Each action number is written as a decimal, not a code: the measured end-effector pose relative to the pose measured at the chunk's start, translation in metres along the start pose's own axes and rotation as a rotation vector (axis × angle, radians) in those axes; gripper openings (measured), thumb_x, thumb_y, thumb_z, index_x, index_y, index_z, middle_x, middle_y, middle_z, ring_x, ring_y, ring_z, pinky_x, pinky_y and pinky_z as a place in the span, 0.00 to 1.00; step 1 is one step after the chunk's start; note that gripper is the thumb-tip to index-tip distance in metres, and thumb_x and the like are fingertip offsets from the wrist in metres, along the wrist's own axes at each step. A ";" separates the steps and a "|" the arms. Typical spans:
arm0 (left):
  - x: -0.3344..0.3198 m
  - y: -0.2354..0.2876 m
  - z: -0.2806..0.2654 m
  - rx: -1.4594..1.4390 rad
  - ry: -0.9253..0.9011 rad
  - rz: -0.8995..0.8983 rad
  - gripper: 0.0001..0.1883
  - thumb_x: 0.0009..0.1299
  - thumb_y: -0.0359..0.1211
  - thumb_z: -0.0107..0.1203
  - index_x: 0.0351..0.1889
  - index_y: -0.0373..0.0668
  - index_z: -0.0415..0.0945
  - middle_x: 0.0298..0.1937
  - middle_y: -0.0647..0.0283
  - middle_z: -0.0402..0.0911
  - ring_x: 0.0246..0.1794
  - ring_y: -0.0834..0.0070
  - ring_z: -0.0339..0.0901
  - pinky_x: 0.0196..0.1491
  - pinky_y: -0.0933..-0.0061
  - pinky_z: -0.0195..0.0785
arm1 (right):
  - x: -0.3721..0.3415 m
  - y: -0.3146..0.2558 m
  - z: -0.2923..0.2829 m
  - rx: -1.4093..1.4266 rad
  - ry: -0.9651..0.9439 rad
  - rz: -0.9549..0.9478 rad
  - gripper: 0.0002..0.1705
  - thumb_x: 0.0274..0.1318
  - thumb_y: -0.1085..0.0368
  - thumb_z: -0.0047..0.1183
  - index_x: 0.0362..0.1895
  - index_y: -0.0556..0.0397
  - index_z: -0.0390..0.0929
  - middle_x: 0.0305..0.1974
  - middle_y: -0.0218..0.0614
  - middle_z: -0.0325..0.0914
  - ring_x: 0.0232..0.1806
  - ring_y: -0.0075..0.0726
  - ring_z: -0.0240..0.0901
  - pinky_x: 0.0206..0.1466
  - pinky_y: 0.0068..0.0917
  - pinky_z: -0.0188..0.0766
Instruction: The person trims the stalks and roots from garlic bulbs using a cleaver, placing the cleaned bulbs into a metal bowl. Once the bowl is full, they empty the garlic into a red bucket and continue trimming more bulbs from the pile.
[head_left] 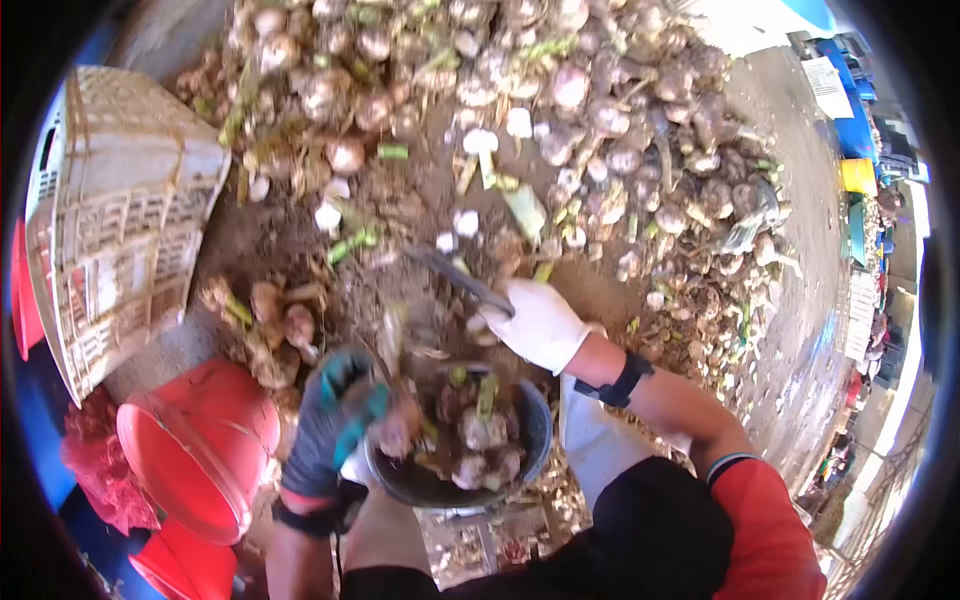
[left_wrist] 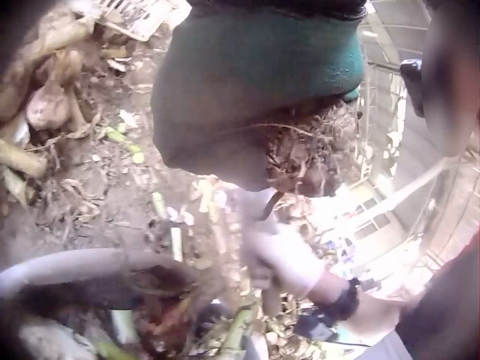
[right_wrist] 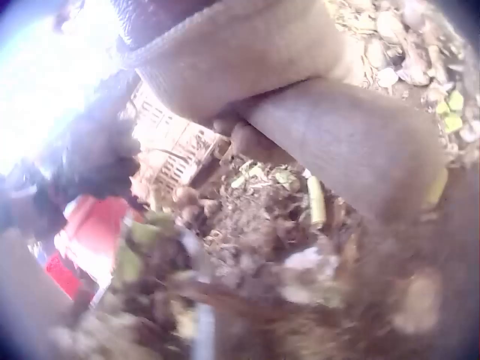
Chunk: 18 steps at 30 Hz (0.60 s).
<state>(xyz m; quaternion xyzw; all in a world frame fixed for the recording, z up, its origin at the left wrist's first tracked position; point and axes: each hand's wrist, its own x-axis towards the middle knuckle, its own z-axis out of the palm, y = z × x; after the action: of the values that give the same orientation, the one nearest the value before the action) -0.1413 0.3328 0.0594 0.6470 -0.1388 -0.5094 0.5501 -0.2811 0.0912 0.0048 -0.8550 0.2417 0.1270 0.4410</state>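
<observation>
My left hand (head_left: 333, 425), in a grey and teal glove, grips a garlic bulb (head_left: 398, 430) over the left side of a dark bucket (head_left: 545, 440). Several bulbs with cut green stems (head_left: 484, 430) lie in the bucket. In the left wrist view, shaggy roots (left_wrist: 315, 150) stick out beneath the glove (left_wrist: 247, 90). My white-gloved right hand (head_left: 543, 325) holds a dark blade (head_left: 455, 280) above and right of the bucket, pointing up and left. The right wrist view shows this glove (right_wrist: 337, 135) large; its fingertips are blurred.
A heap of garlic (head_left: 570, 85) spreads over the ground ahead and to the right. Stem pieces (head_left: 352, 245) litter the dirt. At left are a white crate (head_left: 130, 220), a red bucket (head_left: 200, 450) and a red net bag (head_left: 105, 465). A few bulbs (head_left: 298, 325) lie nearer the left hand.
</observation>
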 end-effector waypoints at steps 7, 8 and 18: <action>0.004 0.020 0.023 -0.245 -0.044 -0.162 0.44 0.63 0.38 0.60 0.72 0.38 0.46 0.68 0.54 0.60 0.60 0.73 0.67 0.62 0.69 0.60 | -0.006 -0.077 -0.007 0.472 -0.060 0.013 0.15 0.55 0.56 0.53 0.33 0.58 0.77 0.22 0.44 0.76 0.25 0.40 0.76 0.31 0.36 0.70; 0.007 0.012 0.025 -0.194 -0.095 -0.033 0.46 0.61 0.37 0.62 0.72 0.38 0.45 0.67 0.54 0.61 0.60 0.71 0.66 0.63 0.68 0.60 | -0.006 -0.078 -0.009 0.568 -0.096 0.174 0.15 0.56 0.58 0.52 0.34 0.59 0.77 0.21 0.36 0.75 0.24 0.29 0.72 0.30 0.32 0.69; 0.012 0.016 0.032 0.260 0.086 0.267 0.41 0.48 0.39 0.72 0.59 0.39 0.64 0.53 0.56 0.73 0.52 0.68 0.72 0.57 0.66 0.65 | -0.012 -0.081 -0.003 0.602 -0.148 0.275 0.16 0.60 0.58 0.48 0.37 0.60 0.76 0.25 0.36 0.76 0.25 0.30 0.70 0.29 0.30 0.69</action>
<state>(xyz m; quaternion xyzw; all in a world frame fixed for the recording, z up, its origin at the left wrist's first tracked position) -0.1558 0.2996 0.0712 0.7097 -0.2646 -0.3814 0.5300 -0.2487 0.1319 0.0676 -0.6342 0.3487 0.1701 0.6688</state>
